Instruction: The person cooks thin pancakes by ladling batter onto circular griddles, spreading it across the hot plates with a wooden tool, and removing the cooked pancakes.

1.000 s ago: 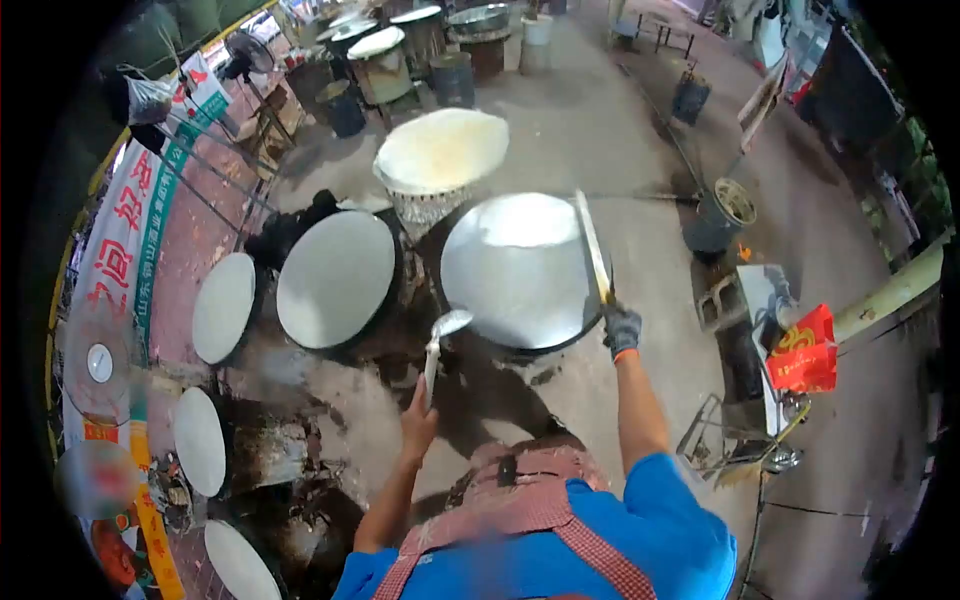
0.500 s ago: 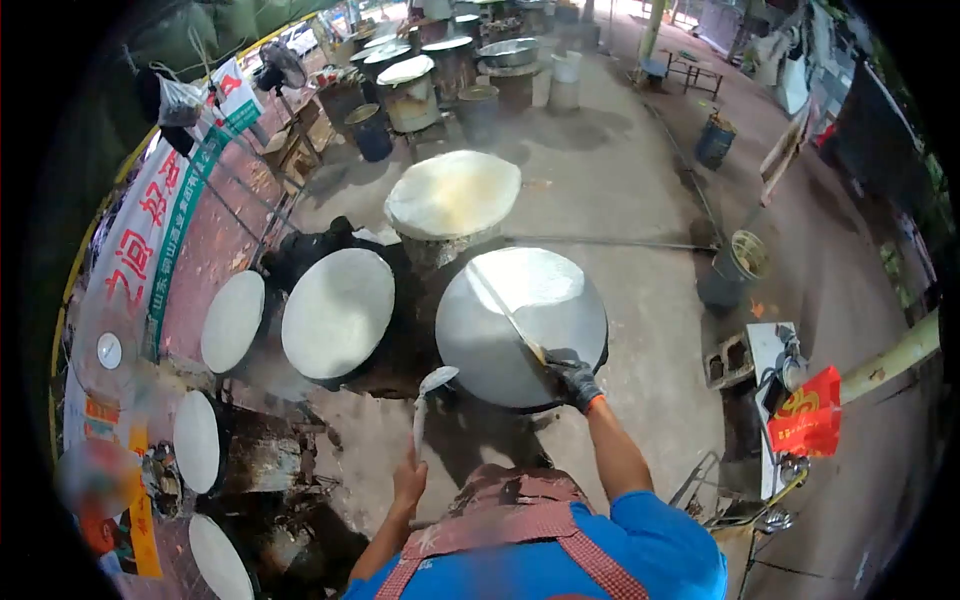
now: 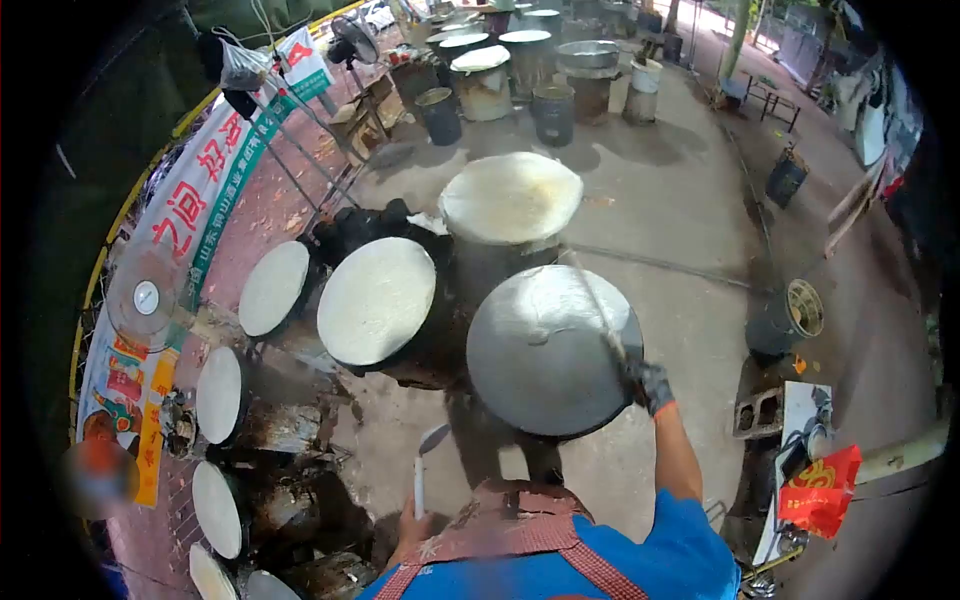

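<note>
My right hand, in a dark glove, is closed around a long flat stick. It works at the right rim of a round grey griddle, with the stick reaching over the far side. White batter covers the griddle's far part; its near part is bare and grey. My left hand grips the white handle of a ladle. The ladle stands upright, bowl up, in front of me and clear of the griddle's near left edge.
Left of the griddle stand a round pan with a pale sheet and another pale-topped pan. Several more line my left. A larger pale round lies beyond. A bucket and a red bag are at right.
My right hand has drawn the stick to the griddle's right side, and the batter's edge looks changed. My left hand has lowered with the ladle. The view has turned left.
</note>
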{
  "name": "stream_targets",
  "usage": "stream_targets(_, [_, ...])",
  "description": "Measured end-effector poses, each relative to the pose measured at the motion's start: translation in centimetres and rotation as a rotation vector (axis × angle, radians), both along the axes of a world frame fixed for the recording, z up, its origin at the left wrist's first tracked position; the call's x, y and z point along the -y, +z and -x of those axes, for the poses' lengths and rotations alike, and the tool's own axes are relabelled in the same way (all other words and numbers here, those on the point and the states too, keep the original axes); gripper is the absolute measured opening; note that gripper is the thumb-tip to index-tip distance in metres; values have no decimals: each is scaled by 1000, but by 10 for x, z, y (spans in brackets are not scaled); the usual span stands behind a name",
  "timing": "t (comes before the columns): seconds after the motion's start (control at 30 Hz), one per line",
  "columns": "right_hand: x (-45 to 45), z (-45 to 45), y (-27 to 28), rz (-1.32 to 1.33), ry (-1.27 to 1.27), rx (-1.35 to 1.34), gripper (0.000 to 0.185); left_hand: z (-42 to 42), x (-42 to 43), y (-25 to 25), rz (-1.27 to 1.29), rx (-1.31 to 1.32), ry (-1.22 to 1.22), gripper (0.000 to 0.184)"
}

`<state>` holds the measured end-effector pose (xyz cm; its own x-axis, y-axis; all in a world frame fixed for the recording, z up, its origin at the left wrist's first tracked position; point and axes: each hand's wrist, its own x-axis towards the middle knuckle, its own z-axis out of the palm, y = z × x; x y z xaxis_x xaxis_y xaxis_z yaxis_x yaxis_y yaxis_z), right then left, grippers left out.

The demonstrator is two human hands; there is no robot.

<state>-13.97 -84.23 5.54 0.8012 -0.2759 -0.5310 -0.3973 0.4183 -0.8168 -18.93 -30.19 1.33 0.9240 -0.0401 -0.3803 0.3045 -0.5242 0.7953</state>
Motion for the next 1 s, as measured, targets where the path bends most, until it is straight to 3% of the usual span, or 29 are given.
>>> stream_targets(0.03, [4,-8,5,-33,-50,-54,29,0,7,9,18,-50,12,59])
stream_targets(0.1, [6,-10,-76,469,282,178,25,2,12,21,55,-145,34,59])
stream_targets(0.13, [2,-3,-84,1103,648,361,26,2,18,26,-34,-64,26,58])
stream_targets(0.17, [-2,3,-91,1812,744,609,28,4,23,36,-8,-99,51,58])
stream_targets(0.2, [-14,14,-32,938,607,149,30,5,27,49,18,-133,80,58])
stream_targets(0.3, [35,5,-59,1042,808,253,41,10,38,54,17,-82,190,59])
stream_targets(0.33, [41,-6,-51,878,532,157,31,17,36,55,-10,-55,227,59])
stream_targets(0.4, [47,-35,-31,516,247,25,22,20,28,47,-10,-119,205,60])
stream_targets(0.47, [15,-50,11,125,223,-39,22,28,9,17,-81,-72,139,60])
stream_targets(0.5, [5,-44,7,60,239,-6,22,27,10,26,-22,-121,166,60])
stream_targets(0.57, [-13,-16,-2,-48,283,54,22,25,24,43,122,-218,233,59])
stream_targets(0.6, [4,-3,-3,96,490,-113,27,29,14,20,134,-149,249,58])
stream_targets(0.67, [25,-9,-24,755,657,398,27,35,12,15,154,-142,309,58])
stream_targets(0.77, [38,-59,-24,349,266,305,34,38,10,20,144,-90,343,59])
stream_targets(0.8, [45,-71,-16,166,179,63,38,42,12,21,136,-73,345,59])
stream_targets(0.87, [52,-83,-78,107,127,-71,38,52,3,16,72,-95,369,60])
stream_targets(0.9, [48,-69,-88,44,144,-101,38,54,-2,7,29,-131,391,60])
stream_targets(0.93, [39,-55,-84,-17,160,-133,38,49,15,41,116,-248,415,60])
stream_targets(1.0, [35,-31,-38,366,725,-199,44,56,8,33,-10,-218,386,60])
